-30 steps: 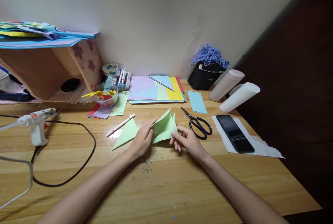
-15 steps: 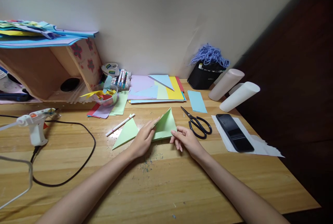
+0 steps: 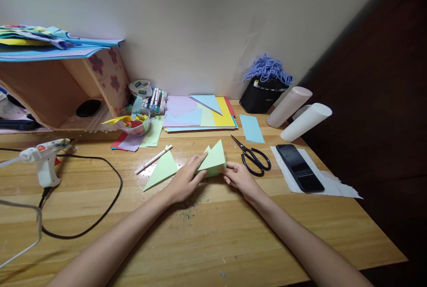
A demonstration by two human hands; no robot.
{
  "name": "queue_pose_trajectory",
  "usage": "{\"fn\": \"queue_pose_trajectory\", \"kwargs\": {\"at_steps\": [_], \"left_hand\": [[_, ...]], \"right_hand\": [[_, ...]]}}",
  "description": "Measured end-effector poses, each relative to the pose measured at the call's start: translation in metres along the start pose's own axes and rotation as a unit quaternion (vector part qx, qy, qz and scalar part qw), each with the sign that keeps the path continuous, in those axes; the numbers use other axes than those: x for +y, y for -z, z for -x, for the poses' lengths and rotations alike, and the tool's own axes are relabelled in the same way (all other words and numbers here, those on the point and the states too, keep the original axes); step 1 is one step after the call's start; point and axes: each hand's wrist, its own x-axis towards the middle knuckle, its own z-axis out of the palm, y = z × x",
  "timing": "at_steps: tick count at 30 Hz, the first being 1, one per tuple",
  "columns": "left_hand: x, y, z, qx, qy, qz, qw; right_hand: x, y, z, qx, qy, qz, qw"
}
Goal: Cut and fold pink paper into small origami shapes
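A folded piece of light green paper (image 3: 215,159) is between my hands above the middle of the wooden table, its pointed corner facing away from me. My left hand (image 3: 187,178) grips its left side, thumb in front and fingers behind. At its right edge, my right hand (image 3: 239,177) pinches the paper with bent fingers. Just left of my left hand lies a green paper triangle (image 3: 162,171), with a white marker (image 3: 153,159) along its upper left edge. Black-handled scissors (image 3: 252,155) rest to the right, beyond my right hand.
A glue gun (image 3: 43,158) with a looping black cord stands at left, near an open box (image 3: 110,78). Behind are a tub of scraps (image 3: 133,122), stacked coloured paper (image 3: 182,109) and a black holder (image 3: 263,96). A phone (image 3: 299,167) and two white rolls (image 3: 307,122) are at right.
The green paper has gone from standing partly open to folded over toward me. My left thumb now presses its front, and my right fingers have curled in at its right edge.
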Motion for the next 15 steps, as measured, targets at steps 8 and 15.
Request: {"fn": "queue_pose_trajectory", "kwargs": {"at_steps": [8, 15], "left_hand": [[-0.0007, -0.0011, 0.0013, -0.023, -0.001, -0.016, 1.0], [-0.003, 0.0009, -0.0033, 0.088, 0.034, 0.0, 0.996]], "right_hand": [[-0.0009, -0.0023, 0.0015, 0.006, 0.032, 0.022, 0.999], [-0.0035, -0.0037, 0.004, 0.059, 0.068, 0.089, 0.992]]}}
